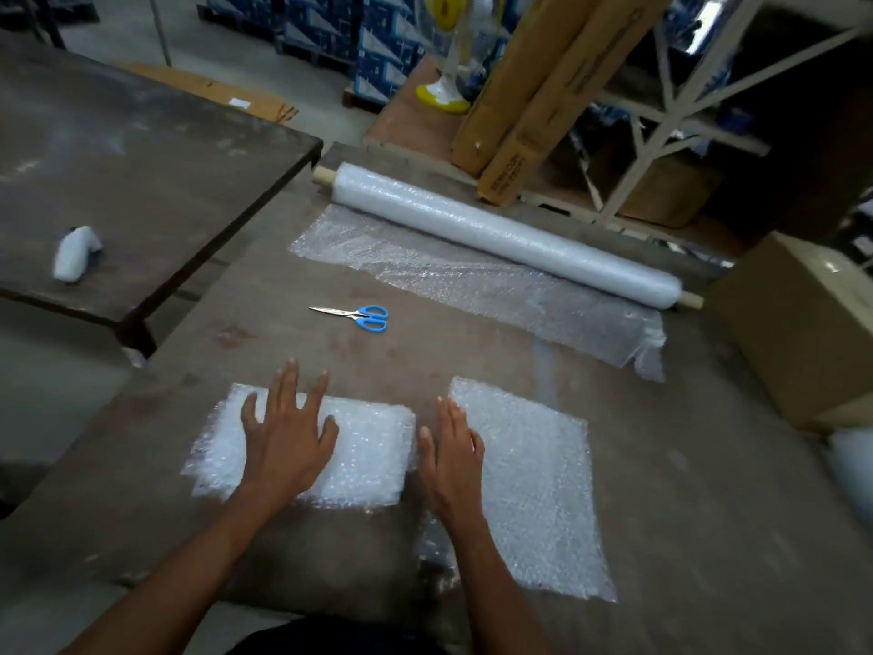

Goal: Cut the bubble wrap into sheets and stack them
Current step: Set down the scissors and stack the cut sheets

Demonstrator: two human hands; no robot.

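A thick white stack of cut bubble wrap sheets lies near the table's front edge, left of centre. My left hand lies flat on it with fingers spread. To the right lies a single thinner bubble wrap sheet; my right hand rests flat on its left edge, fingers straight. Blue-handled scissors lie shut on the table beyond the hands. Farther back, the long bubble wrap roll on a cardboard core lies diagonally, with a loose length unrolled toward me.
The brown work table carries everything. A second dark table stands to the left with a small white wrapped bundle on it. A cardboard box sits at the right edge. Tall cartons and shelving stand behind the roll.
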